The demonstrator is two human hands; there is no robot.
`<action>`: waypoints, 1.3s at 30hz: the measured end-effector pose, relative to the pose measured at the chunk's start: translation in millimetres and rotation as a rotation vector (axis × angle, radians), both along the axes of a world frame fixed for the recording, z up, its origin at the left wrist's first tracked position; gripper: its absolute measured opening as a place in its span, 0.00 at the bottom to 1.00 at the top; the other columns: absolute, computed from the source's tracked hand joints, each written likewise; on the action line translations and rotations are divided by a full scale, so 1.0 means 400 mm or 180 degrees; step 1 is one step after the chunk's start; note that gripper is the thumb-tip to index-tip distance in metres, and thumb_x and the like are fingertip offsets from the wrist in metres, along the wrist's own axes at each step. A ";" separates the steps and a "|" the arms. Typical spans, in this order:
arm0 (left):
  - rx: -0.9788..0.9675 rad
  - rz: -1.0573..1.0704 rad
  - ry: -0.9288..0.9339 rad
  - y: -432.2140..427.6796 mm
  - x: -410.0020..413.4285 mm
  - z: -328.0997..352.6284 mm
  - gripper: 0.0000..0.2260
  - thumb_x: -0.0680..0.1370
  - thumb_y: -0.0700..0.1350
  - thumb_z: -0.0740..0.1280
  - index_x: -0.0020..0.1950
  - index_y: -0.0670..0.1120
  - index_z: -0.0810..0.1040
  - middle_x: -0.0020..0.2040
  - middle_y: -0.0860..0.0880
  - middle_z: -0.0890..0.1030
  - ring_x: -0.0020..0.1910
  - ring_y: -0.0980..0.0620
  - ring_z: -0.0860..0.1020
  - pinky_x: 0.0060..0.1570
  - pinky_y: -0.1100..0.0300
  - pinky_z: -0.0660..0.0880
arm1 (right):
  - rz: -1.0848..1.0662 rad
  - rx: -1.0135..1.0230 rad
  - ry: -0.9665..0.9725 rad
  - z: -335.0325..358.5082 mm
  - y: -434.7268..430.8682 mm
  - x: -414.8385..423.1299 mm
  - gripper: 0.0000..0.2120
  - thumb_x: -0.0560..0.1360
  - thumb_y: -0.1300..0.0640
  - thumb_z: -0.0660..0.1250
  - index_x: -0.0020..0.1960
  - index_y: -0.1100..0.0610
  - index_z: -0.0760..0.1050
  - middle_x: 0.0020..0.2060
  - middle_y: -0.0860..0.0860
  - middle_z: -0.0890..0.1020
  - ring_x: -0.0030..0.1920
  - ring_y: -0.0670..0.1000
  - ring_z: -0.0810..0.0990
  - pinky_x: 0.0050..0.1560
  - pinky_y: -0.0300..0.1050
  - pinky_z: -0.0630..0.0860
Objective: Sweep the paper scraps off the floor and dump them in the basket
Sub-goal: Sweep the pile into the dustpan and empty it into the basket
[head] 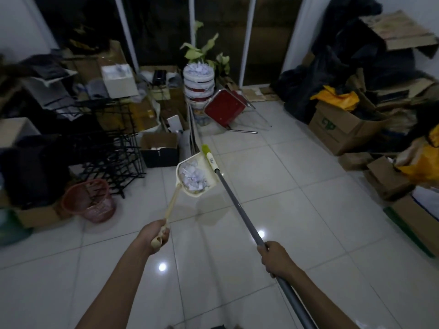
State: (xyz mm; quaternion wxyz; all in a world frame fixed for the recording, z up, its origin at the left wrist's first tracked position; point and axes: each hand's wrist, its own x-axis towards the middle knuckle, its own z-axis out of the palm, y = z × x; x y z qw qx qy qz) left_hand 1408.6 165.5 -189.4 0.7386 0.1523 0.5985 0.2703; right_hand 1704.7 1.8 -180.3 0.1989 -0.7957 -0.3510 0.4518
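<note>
My left grip (155, 236) clamps the dustpan (202, 162) handle, paper scraps (193, 178) inside; my right grip (276, 257) clamps the broom (237, 204).

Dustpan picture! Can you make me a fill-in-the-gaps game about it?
1. The dustpan is full of white paper ____.
2. The left hand holds the dustpan by its long ____.
3. The right hand grips the grey pole of the ____.
4. The pink basket stands on the tiled ____.
Missing words: scraps, handle, broom, floor.
</note>
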 end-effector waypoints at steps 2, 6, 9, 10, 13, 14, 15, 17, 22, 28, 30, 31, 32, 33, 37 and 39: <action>0.0010 0.0084 0.0030 0.010 -0.056 0.006 0.08 0.81 0.43 0.56 0.44 0.42 0.66 0.24 0.48 0.66 0.14 0.57 0.63 0.14 0.73 0.60 | 0.0090 -0.0014 0.0014 0.003 0.031 -0.045 0.14 0.80 0.53 0.58 0.38 0.58 0.67 0.31 0.54 0.73 0.25 0.49 0.69 0.21 0.38 0.68; 0.0096 0.0304 0.0049 0.030 -0.171 0.012 0.07 0.81 0.41 0.55 0.44 0.42 0.65 0.30 0.47 0.64 0.13 0.57 0.63 0.14 0.73 0.59 | 0.0239 -0.0056 0.0040 0.006 0.092 -0.135 0.13 0.80 0.54 0.57 0.39 0.58 0.68 0.30 0.53 0.72 0.24 0.48 0.68 0.22 0.39 0.68; 0.0152 0.0535 0.0043 0.047 -0.265 0.009 0.06 0.81 0.40 0.55 0.45 0.41 0.65 0.31 0.46 0.64 0.14 0.57 0.63 0.15 0.73 0.60 | 0.0419 -0.0017 0.0011 0.009 0.141 -0.205 0.13 0.81 0.54 0.57 0.39 0.58 0.67 0.29 0.53 0.71 0.22 0.47 0.67 0.21 0.38 0.67; 0.0164 0.0607 0.0053 0.055 -0.303 0.008 0.06 0.81 0.40 0.56 0.45 0.42 0.65 0.31 0.46 0.64 0.14 0.57 0.64 0.15 0.73 0.60 | 0.0480 -0.0016 0.0014 0.010 0.161 -0.235 0.14 0.81 0.54 0.57 0.38 0.58 0.67 0.29 0.52 0.71 0.22 0.47 0.67 0.21 0.38 0.67; 0.0180 0.0738 0.0101 0.066 -0.380 0.012 0.06 0.81 0.40 0.56 0.44 0.42 0.65 0.30 0.46 0.64 0.14 0.57 0.63 0.16 0.74 0.60 | 0.0603 -0.0046 -0.0012 0.013 0.203 -0.300 0.14 0.81 0.53 0.57 0.38 0.57 0.67 0.29 0.52 0.71 0.22 0.47 0.68 0.21 0.38 0.67; 0.0193 0.0785 0.0134 0.070 -0.413 0.014 0.06 0.81 0.39 0.56 0.44 0.42 0.65 0.29 0.46 0.64 0.14 0.57 0.63 0.16 0.74 0.59 | 0.0656 -0.0056 -0.0023 0.013 0.221 -0.331 0.13 0.81 0.53 0.57 0.39 0.57 0.67 0.29 0.52 0.71 0.22 0.47 0.68 0.21 0.38 0.67; 0.0196 0.0825 0.0164 0.074 -0.440 0.016 0.07 0.81 0.39 0.56 0.44 0.41 0.65 0.29 0.46 0.64 0.14 0.57 0.63 0.15 0.74 0.59 | 0.0694 -0.0064 -0.0025 0.015 0.235 -0.356 0.13 0.81 0.53 0.57 0.40 0.58 0.68 0.29 0.52 0.71 0.22 0.47 0.68 0.21 0.38 0.67; 0.0215 0.0932 0.0223 0.079 -0.496 0.020 0.07 0.81 0.39 0.56 0.43 0.41 0.65 0.25 0.46 0.66 0.13 0.57 0.63 0.15 0.74 0.59 | 0.0794 -0.0074 -0.0038 0.017 0.266 -0.408 0.12 0.81 0.53 0.57 0.43 0.60 0.70 0.30 0.52 0.72 0.23 0.47 0.68 0.22 0.38 0.67; 0.0232 0.1160 0.0335 0.074 -0.591 0.034 0.07 0.80 0.39 0.56 0.42 0.41 0.65 0.19 0.48 0.66 0.13 0.57 0.62 0.16 0.74 0.59 | 0.0968 -0.0060 0.0010 0.029 0.322 -0.498 0.12 0.81 0.53 0.57 0.45 0.61 0.71 0.30 0.52 0.72 0.24 0.47 0.68 0.21 0.38 0.67; 0.0200 0.1399 0.0364 0.078 -0.690 0.026 0.06 0.80 0.39 0.57 0.43 0.40 0.67 0.21 0.48 0.66 0.14 0.57 0.62 0.15 0.72 0.59 | 0.1218 -0.0052 0.0041 0.042 0.406 -0.583 0.11 0.81 0.53 0.56 0.45 0.59 0.70 0.30 0.52 0.71 0.24 0.47 0.67 0.21 0.38 0.66; 0.0195 0.1462 0.0411 0.082 -0.713 0.024 0.06 0.80 0.39 0.57 0.43 0.40 0.67 0.21 0.48 0.67 0.14 0.57 0.63 0.15 0.72 0.60 | 0.1303 -0.0056 0.0033 0.043 0.434 -0.605 0.11 0.81 0.53 0.57 0.47 0.59 0.71 0.31 0.52 0.72 0.24 0.47 0.67 0.22 0.38 0.66; 0.0184 0.1485 0.0436 0.084 -0.720 0.024 0.06 0.80 0.39 0.57 0.43 0.40 0.67 0.21 0.48 0.67 0.14 0.57 0.63 0.15 0.72 0.60 | 0.1328 -0.0061 0.0030 0.043 0.446 -0.614 0.11 0.81 0.53 0.57 0.48 0.60 0.71 0.31 0.52 0.72 0.24 0.47 0.67 0.22 0.38 0.66; 0.0181 0.1520 0.0456 0.087 -0.729 0.025 0.07 0.80 0.39 0.57 0.43 0.40 0.67 0.22 0.47 0.67 0.14 0.56 0.63 0.15 0.72 0.60 | 0.1371 -0.0077 0.0026 0.044 0.461 -0.624 0.11 0.81 0.53 0.57 0.49 0.60 0.71 0.31 0.52 0.72 0.24 0.47 0.67 0.22 0.38 0.66; 0.0181 0.1546 0.0476 0.090 -0.737 0.029 0.07 0.80 0.39 0.58 0.43 0.40 0.67 0.23 0.47 0.67 0.14 0.56 0.63 0.15 0.72 0.60 | 0.1408 -0.0079 0.0016 0.045 0.475 -0.633 0.11 0.81 0.53 0.57 0.50 0.60 0.72 0.31 0.52 0.72 0.24 0.48 0.68 0.22 0.38 0.66; 0.0200 0.1689 0.0549 0.111 -0.777 0.036 0.07 0.80 0.38 0.58 0.42 0.41 0.67 0.23 0.47 0.67 0.14 0.56 0.63 0.16 0.72 0.61 | 0.1443 -0.0120 0.0105 0.052 0.522 -0.670 0.11 0.81 0.53 0.57 0.49 0.59 0.71 0.31 0.52 0.72 0.24 0.48 0.68 0.22 0.38 0.66; 0.0206 0.1713 0.0610 0.120 -0.797 0.035 0.07 0.80 0.38 0.58 0.41 0.40 0.68 0.24 0.46 0.67 0.14 0.56 0.63 0.16 0.72 0.61 | 0.1488 -0.0125 0.0099 0.056 0.537 -0.690 0.10 0.81 0.53 0.57 0.46 0.58 0.71 0.31 0.52 0.72 0.24 0.48 0.68 0.23 0.38 0.67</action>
